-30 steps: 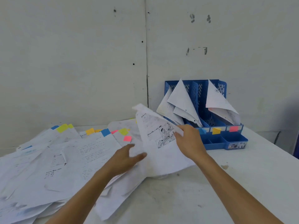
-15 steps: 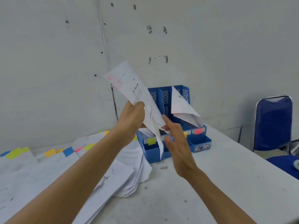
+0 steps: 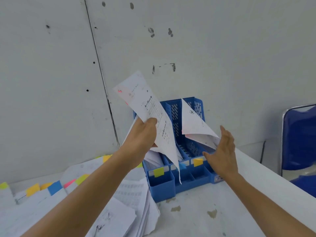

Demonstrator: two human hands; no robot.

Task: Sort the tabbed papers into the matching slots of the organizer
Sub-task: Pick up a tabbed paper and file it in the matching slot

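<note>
Both hands are raised in front of the blue organizer [image 3: 177,168]. The left hand [image 3: 142,135] grips a printed sheet [image 3: 153,117] between thumb and fingers and holds it in the air; the sheet stands steeply, its top end toward the wall, and its lower corner hangs down in front of the middle slots. A pink tab shows faintly through the paper near the top left edge of this sheet. The right hand [image 3: 222,151] is open, with the fingers spread and the palm turned to the left, and it holds nothing. It is at the right end of the organizer, just beside the folded papers [image 3: 193,124] that already stand in the rightmost slot; whether it touches them I cannot tell.

On the front of the organizer there are a yellow-green label [image 3: 159,172] on the left slot, a blue label [image 3: 182,165] partly hidden by the hanging sheet, and an orange-yellow label [image 3: 197,162] further right. More papers stand in the left slot, behind the left hand.

On the white table [image 3: 222,211], at the near left, lies a big loose pile of papers [image 3: 119,211] with yellow, orange, blue and pink tabs. A blue chair [image 3: 299,139] stands at the far right.
</note>
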